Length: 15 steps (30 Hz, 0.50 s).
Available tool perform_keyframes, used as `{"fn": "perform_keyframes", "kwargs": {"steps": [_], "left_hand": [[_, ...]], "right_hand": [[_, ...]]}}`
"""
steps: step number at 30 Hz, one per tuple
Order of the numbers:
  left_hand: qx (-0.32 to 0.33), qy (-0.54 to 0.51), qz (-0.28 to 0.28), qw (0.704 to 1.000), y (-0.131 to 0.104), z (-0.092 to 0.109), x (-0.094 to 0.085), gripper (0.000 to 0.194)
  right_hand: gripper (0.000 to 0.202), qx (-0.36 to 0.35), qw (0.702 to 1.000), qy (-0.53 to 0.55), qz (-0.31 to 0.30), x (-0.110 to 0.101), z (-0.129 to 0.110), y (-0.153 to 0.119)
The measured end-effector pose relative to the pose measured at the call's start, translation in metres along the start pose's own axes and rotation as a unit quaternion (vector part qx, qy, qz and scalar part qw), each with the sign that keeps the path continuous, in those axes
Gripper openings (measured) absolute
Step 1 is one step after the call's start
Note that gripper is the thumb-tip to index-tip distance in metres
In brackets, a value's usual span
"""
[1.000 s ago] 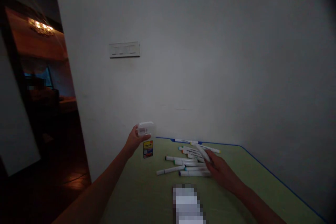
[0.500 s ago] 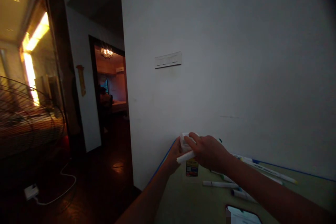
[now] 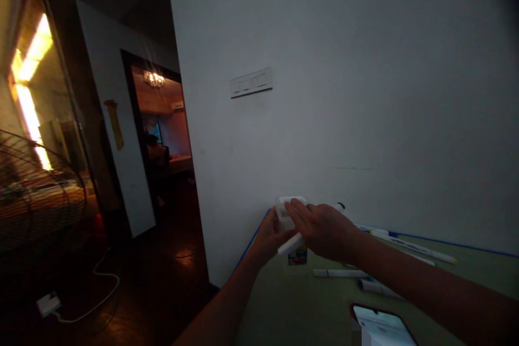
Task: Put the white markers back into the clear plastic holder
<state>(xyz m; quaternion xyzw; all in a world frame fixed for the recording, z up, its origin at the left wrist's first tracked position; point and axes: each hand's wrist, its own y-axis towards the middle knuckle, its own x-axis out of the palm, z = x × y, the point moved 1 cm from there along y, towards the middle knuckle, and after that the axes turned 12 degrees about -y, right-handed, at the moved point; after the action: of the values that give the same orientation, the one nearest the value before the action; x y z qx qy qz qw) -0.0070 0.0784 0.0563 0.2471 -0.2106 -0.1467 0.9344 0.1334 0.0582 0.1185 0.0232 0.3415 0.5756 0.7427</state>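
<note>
Far left of the box, a fan (image 3: 40, 189) and, on the floor, a white adapter (image 3: 48, 304) with a cable are seen. Nearer, up and left of the box, a switch panel (image 3: 251, 82) is fixed to the wall (image 3: 365, 92). The box (image 3: 283, 223), clear, is held in the left hand (image 3: 267, 242) above the green table (image 3: 275, 308). Below the box, a printed card (image 3: 298, 257) is partly hidden. A white marker (image 3: 290, 244) is held in the right hand (image 3: 326, 230), whose fingers are laid over the box, bent and close together. Right of the box, loose markers (image 3: 338, 273) are spread on the table. Below and right of the box, a phone (image 3: 385, 324) is seen, cut off by the view's edge.
</note>
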Motion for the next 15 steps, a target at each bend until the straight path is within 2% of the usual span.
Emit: {"fn": "perform_keyframes", "kwargs": {"steps": [8,15], "left_hand": [[0.01,0.058,0.008,0.998,0.002,-0.001,-0.006,0.056],[0.015,0.056,-0.012,0.998,0.003,0.003,-0.001,0.055]], "right_hand": [[0.03,0.028,0.999,0.034,-0.008,-0.005,-0.008,0.008],[0.031,0.024,0.999,0.046,-0.009,-0.005,-0.005,0.011]]}}
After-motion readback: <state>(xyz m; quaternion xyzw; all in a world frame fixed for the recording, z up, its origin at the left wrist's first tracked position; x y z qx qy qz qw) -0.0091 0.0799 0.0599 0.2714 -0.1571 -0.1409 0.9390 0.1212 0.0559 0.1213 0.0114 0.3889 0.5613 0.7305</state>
